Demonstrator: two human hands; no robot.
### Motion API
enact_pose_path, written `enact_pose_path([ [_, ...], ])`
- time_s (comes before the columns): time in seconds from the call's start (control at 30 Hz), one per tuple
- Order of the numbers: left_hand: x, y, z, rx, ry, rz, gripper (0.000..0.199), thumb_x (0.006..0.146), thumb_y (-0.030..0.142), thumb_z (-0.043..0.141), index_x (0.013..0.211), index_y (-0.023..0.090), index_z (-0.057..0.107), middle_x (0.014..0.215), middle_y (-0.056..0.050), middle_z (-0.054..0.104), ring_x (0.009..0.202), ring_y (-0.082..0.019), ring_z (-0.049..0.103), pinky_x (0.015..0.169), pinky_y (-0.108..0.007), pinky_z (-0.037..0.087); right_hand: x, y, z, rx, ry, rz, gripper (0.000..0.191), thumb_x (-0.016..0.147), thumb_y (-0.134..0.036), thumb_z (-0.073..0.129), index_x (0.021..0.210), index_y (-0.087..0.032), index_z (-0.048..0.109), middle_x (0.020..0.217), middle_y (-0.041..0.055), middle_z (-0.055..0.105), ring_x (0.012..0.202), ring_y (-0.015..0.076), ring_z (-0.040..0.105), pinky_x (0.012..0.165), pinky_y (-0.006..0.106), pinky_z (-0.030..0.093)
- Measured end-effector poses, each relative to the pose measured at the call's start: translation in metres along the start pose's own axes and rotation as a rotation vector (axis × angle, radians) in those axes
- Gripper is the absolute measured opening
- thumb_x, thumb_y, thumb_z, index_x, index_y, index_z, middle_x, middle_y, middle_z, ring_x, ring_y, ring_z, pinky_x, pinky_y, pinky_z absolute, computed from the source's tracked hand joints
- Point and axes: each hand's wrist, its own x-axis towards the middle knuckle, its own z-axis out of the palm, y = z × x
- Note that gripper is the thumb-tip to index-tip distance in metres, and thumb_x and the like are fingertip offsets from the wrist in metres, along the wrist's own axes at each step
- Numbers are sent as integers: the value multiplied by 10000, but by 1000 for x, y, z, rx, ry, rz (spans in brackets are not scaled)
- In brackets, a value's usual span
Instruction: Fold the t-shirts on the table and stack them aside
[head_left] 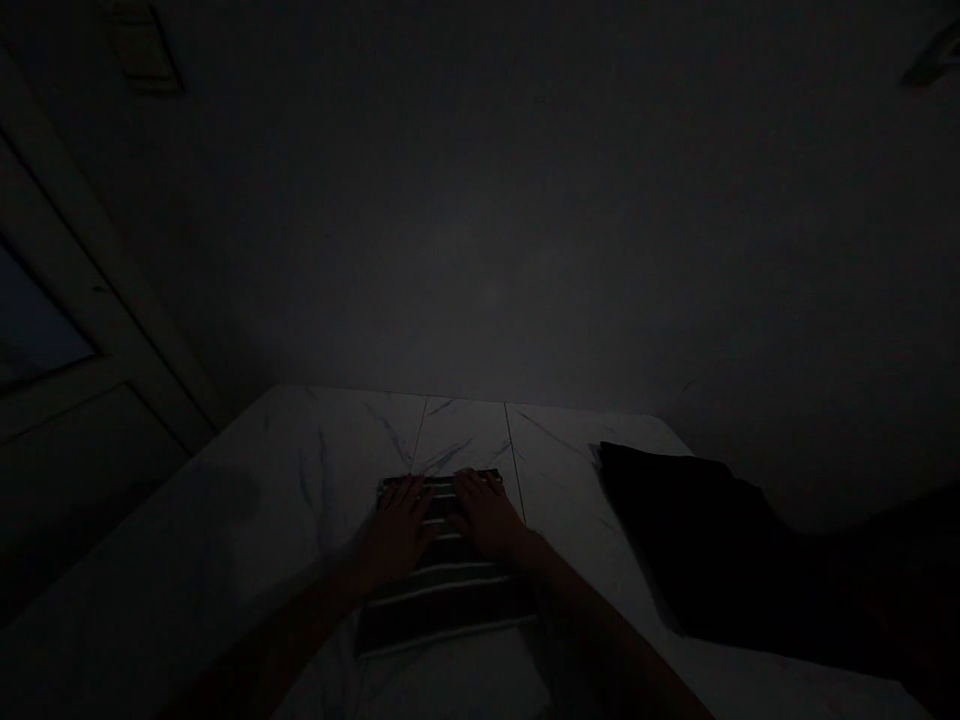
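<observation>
My forearms [300, 625] are reaching forward, with my left hand [397, 532] and right hand [487, 515] spread and pressing side by side on the far end of the striped cloth [446, 610], which is lying flat, running away from me, on the white surface [225, 540].

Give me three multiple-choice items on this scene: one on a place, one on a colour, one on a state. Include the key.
1. Where does the dark fabric heap lie relative to the striped cloth?
A. To its right
B. To its left
C. On top of it

2. What colours does the striped cloth show?
A. Red and yellow
B. Dark with pale stripes
C. Plain white

3. How are the left hand and right hand placed?
A. Clenched into fists
B. Raised off the cloth
C. Lying flat on the cloth

1: A, the heap lies right of the cloth on the marble-patterned surface.
2: B, pale bands cross the dark cloth.
3: C, both hands rest flat on its far end.
</observation>
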Motion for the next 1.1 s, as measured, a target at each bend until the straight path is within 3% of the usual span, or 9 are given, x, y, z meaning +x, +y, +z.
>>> enact_pose_path([
  [0.17, -8, -4, 13, 57, 31, -92, 623, 1013, 560, 362, 1509, 197, 465, 1609, -161, 381, 1493, -366, 315, 1181, -595, 257, 1, 7, 8, -24, -36, -2, 747, 1019, -587, 366, 1595, -124, 260, 1654, 153, 255, 1546, 324, 155, 1234, 572, 92],
  [0.37, -10, -11, 11, 81, 35, -163, 624, 1011, 536, 374, 1522, 185, 446, 1611, -193, 359, 1489, -389, 318, 1156, -631, 288, -3, 17, 3, -6, -87, 47, 811, 1003, -651, 331, 1608, -123, 215, 1667, 151, 201, 1554, 318, 114, 1240, 537, 87],
  [0.57, -10, -18, 6, 105, 0, -210, 611, 1023, 517, 368, 1520, 172, 448, 1602, -207, 369, 1485, -380, 333, 1141, -618, 326, -13, 25, 1, -1, -101, 176, 774, 1025, -606, 284, 1619, -128, 152, 1676, 140, 154, 1556, 299, 117, 1239, 529, 115],
  [0.67, -11, -13, -2, 120, -3, -239, 598, 1028, 487, 357, 1515, 153, 452, 1599, -220, 363, 1477, -394, 341, 1127, -666, 308, -15, 24, -4, 17, -117, 215, 716, 1044, -554, 253, 1621, -142, 149, 1675, 139, 160, 1557, 287, 111, 1231, 544, 151],
  [0.83, -30, 1, -5, 55, 17, -53, 610, 1034, 523, 322, 1548, 202, 398, 1623, -179, 339, 1490, -353, 328, 1174, -652, 222, -45, 4, -11, -3, -99, 130, 750, 1031, -568, 325, 1619, -135, 152, 1670, 149, 144, 1556, 301, 101, 1235, 580, 132],
  [0.97, -46, 13, -8, 51, -1, -56, 606, 1044, 529, 294, 1552, 213, 385, 1598, -172, 392, 1459, -351, 384, 1160, -648, 237, -73, -15, -14, 11, -210, 150, 743, 1025, -558, 370, 1603, -115, 221, 1660, 169, 152, 1548, 327, 136, 1221, 613, 166],
  [1.1, -59, 24, -15, 72, 23, 80, 616, 1042, 522, 321, 1592, 247, 285, 1628, -132, 346, 1482, -316, 351, 1181, -593, 231, -93, -27, -8, 35, -154, 117, 738, 1015, -522, 413, 1607, -129, 216, 1663, 152, 159, 1548, 329, 134, 1228, 611, 155],
])
